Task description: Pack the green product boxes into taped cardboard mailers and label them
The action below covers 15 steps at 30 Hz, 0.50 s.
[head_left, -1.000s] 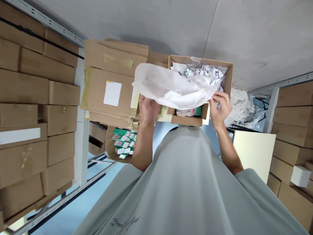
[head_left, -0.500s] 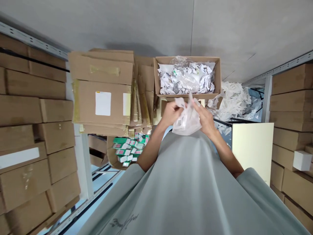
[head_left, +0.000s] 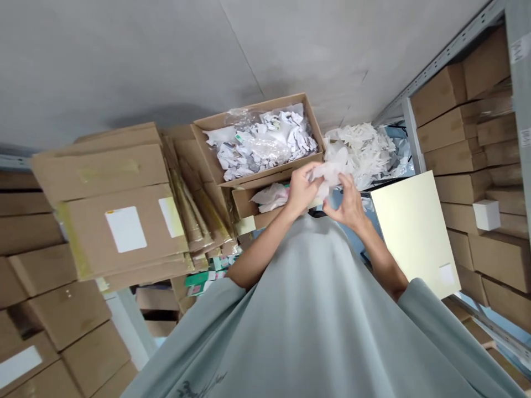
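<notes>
Closest in, a grey-green shirt (head_left: 315, 309) fills the bottom of the view, dark script low on its front, and both forearms reach out from its sleeves. Here's the left hand (head_left: 302, 189), fingers curled in and closed on a crumpled white sheet (head_left: 333, 172). Across from it comes the right hand (head_left: 349, 203), open in a C, thumb well apart from the fingers, fingertips up at the sheet's other side; with the blur there, it's hard to say whether they actually touch it. So the sheet sits up between the two hands, bunched and translucent, in front of the chest.

Just beyond the left forearm, a small open carton (head_left: 245, 203) holds white wrapping paper (head_left: 269, 196), with a touch of pink and green showing beside it. Down to the left, green-and-white packets (head_left: 203, 281) peek out past the sleeve.

Behind the small carton, a bigger open box (head_left: 313, 121) brims with crumpled paper scraps (head_left: 232, 157) and clear plastic. Left of it leans a stack of flattened cardboard (head_left: 116, 171), taped and labelled; to the right, a heap of white sheets (head_left: 365, 149) rises behind a pale yellow panel (head_left: 409, 232).

Out at the sides, shelved brown boxes (head_left: 498, 254) stack up, and a grey wall (head_left: 166, 66) closes off the back.
</notes>
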### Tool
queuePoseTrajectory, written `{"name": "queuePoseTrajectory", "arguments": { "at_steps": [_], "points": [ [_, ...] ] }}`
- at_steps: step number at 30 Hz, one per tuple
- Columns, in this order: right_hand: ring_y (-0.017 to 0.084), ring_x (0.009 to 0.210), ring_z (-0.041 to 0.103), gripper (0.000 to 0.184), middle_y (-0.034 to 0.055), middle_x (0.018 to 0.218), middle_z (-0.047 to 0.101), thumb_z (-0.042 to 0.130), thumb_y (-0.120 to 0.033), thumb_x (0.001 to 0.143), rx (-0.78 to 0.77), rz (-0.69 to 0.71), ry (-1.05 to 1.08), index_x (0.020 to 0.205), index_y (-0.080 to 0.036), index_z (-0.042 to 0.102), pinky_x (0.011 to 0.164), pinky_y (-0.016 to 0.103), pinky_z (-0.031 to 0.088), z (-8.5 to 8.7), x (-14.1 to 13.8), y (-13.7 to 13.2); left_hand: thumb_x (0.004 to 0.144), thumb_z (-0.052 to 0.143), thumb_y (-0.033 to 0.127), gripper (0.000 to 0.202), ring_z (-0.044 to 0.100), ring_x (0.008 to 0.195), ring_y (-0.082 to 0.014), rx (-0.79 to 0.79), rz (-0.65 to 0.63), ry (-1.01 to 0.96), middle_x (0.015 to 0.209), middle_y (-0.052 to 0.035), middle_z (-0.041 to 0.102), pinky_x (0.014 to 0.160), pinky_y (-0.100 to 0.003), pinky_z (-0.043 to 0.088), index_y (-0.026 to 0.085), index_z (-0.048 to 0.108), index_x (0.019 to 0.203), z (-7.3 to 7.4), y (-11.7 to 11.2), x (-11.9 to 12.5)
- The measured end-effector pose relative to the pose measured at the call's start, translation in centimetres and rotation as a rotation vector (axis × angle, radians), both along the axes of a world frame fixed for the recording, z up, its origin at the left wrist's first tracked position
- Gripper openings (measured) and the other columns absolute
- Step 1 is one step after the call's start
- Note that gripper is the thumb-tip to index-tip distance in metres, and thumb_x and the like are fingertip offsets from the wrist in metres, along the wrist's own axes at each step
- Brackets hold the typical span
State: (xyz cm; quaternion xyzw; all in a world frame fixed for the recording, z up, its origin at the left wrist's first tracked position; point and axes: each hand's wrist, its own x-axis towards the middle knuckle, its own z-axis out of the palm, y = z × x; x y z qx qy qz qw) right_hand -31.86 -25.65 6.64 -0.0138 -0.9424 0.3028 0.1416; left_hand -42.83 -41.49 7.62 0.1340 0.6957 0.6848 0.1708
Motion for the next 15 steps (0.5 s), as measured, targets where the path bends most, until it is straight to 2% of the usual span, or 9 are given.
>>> {"name": "queuePoseTrajectory", "arguments": {
  "at_steps": [2,5,6,8,10,12,14,15],
  "points": [
    [0.040,0.120,0.075,0.051,0.0216,0.140,0.071,0.073,-0.040,0.098,0.118,-0.031,-0.040,0.144,-0.022,0.064,0.097,0.053,0.067,-0.6,0.3,1.1,0.100,0.076,0.036,0.025,0.079,0.111,-0.0273,-0.003,-0.081,-0.040,0.117,-0.0076,0.084,0.102,-0.040,0.065,0.020,0.080,0.120,0.0,2.0,-0.7],
    [0.037,0.114,0.074,0.031,0.0203,0.131,0.073,0.064,-0.027,0.101,0.239,-0.173,-0.109,0.130,-0.020,0.071,0.098,0.051,0.064,-2.1,-1.0,4.2,0.106,0.070,0.038,0.039,0.073,0.136,-0.0299,0.039,-0.248,-0.047,0.144,-0.0111,0.079,0.118,-0.043,0.059,0.021,0.074,0.142,-0.2,4.3,-1.0],
    [0.038,0.118,0.073,0.031,0.0208,0.131,0.073,0.061,-0.024,0.101,0.257,-0.231,-0.132,0.130,-0.019,0.072,0.102,0.052,0.062,-2.7,-2.0,5.5,0.109,0.067,0.041,0.044,0.069,0.145,-0.0311,0.048,-0.276,-0.041,0.153,-0.0122,0.075,0.123,-0.045,0.056,0.022,0.070,0.148,-0.3,4.6,-1.0],
    [0.040,0.133,0.069,0.041,0.0232,0.140,0.072,0.058,-0.022,0.102,0.263,-0.340,-0.193,0.141,-0.016,0.071,0.112,0.055,0.058,-3.7,-4.6,8.0,0.112,0.064,0.049,0.050,0.064,0.154,-0.0334,0.025,-0.286,-0.031,0.163,-0.0140,0.068,0.129,-0.050,0.051,0.024,0.065,0.156,-0.6,4.4,-0.9],
    [0.041,0.145,0.063,0.057,0.0255,0.150,0.069,0.057,-0.022,0.105,0.233,-0.379,-0.322,0.161,-0.013,0.060,0.119,0.056,0.053,-4.5,-7.6,10.1,0.112,0.064,0.056,0.053,0.064,0.154,-0.0346,-0.039,-0.250,-0.028,0.163,-0.0154,0.069,0.130,-0.053,0.050,0.024,0.066,0.155,-0.9,3.2,-0.6],
    [0.040,0.143,0.067,0.073,0.0274,0.146,0.073,0.061,-0.024,0.106,0.174,-0.308,-0.550,0.175,-0.007,0.044,0.119,0.053,0.054,-5.0,-9.9,11.5,0.110,0.066,0.058,0.052,0.069,0.149,-0.0341,-0.107,-0.184,-0.030,0.158,-0.0153,0.073,0.129,-0.053,0.052,0.024,0.071,0.149,-1.3,0.9,-0.3],
    [0.038,0.135,0.073,0.080,0.0275,0.139,0.078,0.062,-0.023,0.108,0.137,-0.221,-0.745,0.180,-0.005,0.033,0.116,0.049,0.055,-5.2,-10.9,11.8,0.108,0.069,0.056,0.047,0.073,0.143,-0.0320,-0.158,-0.074,-0.036,0.152,-0.0140,0.077,0.126,-0.050,0.056,0.024,0.075,0.141,-1.9,-2.3,0.2],
    [0.037,0.133,0.075,0.079,0.0267,0.137,0.079,0.060,-0.022,0.109,0.133,-0.191,-0.797,0.181,-0.005,0.033,0.115,0.048,0.055,-5.2,-10.8,11.6,0.107,0.070,0.055,0.045,0.075,0.140,-0.0308,-0.181,-0.005,-0.040,0.148,-0.0135,0.079,0.124,-0.048,0.059,0.023,0.077,0.138,-2.3,-4.2,0.4]
  ]
}}
